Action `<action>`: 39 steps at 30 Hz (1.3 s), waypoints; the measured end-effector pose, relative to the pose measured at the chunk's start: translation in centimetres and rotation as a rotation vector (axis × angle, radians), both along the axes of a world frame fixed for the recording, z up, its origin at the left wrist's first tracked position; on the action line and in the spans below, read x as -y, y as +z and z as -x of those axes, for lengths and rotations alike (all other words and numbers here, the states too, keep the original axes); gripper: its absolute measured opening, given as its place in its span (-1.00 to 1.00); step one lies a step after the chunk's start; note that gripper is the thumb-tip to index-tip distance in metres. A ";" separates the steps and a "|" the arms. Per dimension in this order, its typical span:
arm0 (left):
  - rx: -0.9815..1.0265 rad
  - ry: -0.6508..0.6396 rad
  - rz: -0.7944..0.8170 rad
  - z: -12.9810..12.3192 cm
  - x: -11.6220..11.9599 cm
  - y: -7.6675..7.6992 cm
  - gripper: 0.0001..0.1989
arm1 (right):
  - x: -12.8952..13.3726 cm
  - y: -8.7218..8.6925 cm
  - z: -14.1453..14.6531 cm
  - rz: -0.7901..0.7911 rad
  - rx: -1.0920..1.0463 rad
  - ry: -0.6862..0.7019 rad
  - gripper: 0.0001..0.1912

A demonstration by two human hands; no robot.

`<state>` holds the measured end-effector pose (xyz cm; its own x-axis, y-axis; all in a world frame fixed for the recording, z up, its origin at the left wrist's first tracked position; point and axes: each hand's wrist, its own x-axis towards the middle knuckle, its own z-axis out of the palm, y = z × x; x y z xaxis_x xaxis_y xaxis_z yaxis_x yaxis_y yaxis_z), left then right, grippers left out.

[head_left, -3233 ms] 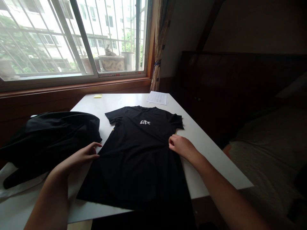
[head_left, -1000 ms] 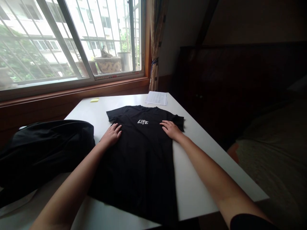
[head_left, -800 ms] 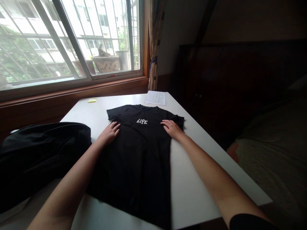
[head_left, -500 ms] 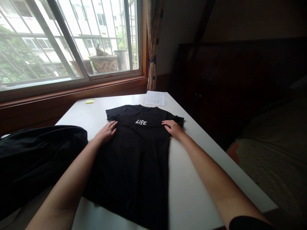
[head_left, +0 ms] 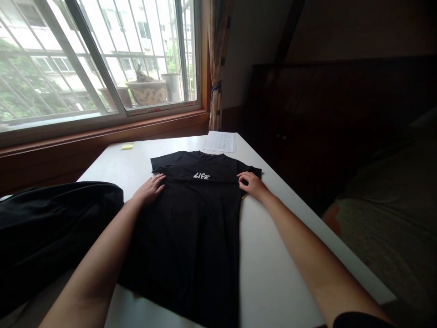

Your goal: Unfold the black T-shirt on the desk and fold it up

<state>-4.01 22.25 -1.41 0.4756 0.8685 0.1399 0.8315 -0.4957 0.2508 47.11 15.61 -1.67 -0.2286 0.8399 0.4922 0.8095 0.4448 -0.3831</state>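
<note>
A black T-shirt (head_left: pixel 191 223) lies spread on the white table, its collar toward the far end and its hem toward me. White lettering (head_left: pixel 201 176) crosses its chest, upside down from my side. My left hand (head_left: pixel 150 187) rests flat on the shirt's left edge just below the sleeve, fingers stretched out. On the opposite edge, near the right sleeve, my right hand (head_left: pixel 253 186) is curled, with thumb and forefinger drawn together in a pinch at the fabric. A small yellow bit (head_left: pixel 243 197) shows at the shirt's edge beneath this hand.
Dark cloth (head_left: pixel 61 228) is heaped at the table's left side. Printed papers (head_left: pixel 220 141) lie at the far end of the white table (head_left: pixel 273 255), and a yellow sticky note (head_left: pixel 127 146) at the far left. Beyond are a barred window (head_left: pixel 143 54) and a tied curtain (head_left: pixel 216 68).
My right hand has shifted slightly right, toward the shirt's edge, and its stretched fingers have curled into a pinch. My left hand has stayed nearly still.
</note>
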 end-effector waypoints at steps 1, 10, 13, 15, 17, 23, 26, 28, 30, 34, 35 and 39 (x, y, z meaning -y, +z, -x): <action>0.001 -0.003 -0.006 0.1 0.1 0.0 -0.39 | 0.1 0.0 -0.1 -0.004 0.001 -0.002 -0.92; 0.036 -0.074 -0.102 0.3 6.0 1.5 -0.54 | 1.7 0.5 0.7 -0.043 0.025 0.010 -0.89; 0.025 -0.190 -0.084 -0.2 11.9 2.4 -0.65 | 3.0 0.6 1.0 -0.030 0.037 0.073 -0.86; -0.020 -0.229 -0.081 -0.4 16.2 2.4 -0.64 | 3.8 0.6 1.3 -0.009 0.043 0.123 -0.85; -0.063 -0.188 -0.100 -0.5 19.8 2.0 -0.54 | 4.4 0.4 1.4 0.012 0.053 0.156 -0.83; -0.139 -0.147 -0.172 0.7 22.8 0.6 -0.46 | 4.6 -0.1 1.4 0.054 0.066 0.152 -0.76; -0.138 -0.173 -0.151 1.8 21.1 0.7 -0.47 | 4.7 -0.3 1.3 0.055 0.061 0.142 -0.76; -0.123 -0.200 -0.138 2.7 19.6 1.0 -0.48 | 4.9 -0.4 1.2 0.056 0.058 0.139 -0.76; -0.093 -0.242 -0.127 3.7 18.0 1.2 -0.49 | 5.2 -0.5 1.1 0.060 0.054 0.147 -0.76; -0.028 -0.307 -0.124 5.2 15.6 1.4 -0.52 | 6.0 -0.3 0.7 0.067 0.051 0.163 -0.79; -0.012 -0.314 -0.132 5.3 15.4 1.5 -0.53 | 6.2 0.0 0.6 0.067 0.055 0.164 -0.80; 0.030 -0.350 -0.154 3.6 17.3 2.8 -0.60 | 7.4 1.5 0.7 0.071 0.126 0.252 -0.86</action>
<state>-7.60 4.98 1.41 0.7336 0.6216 0.2747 0.5982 -0.7824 0.1732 46.42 8.18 -0.19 -0.4903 0.7800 0.3888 0.7202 0.6139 -0.3233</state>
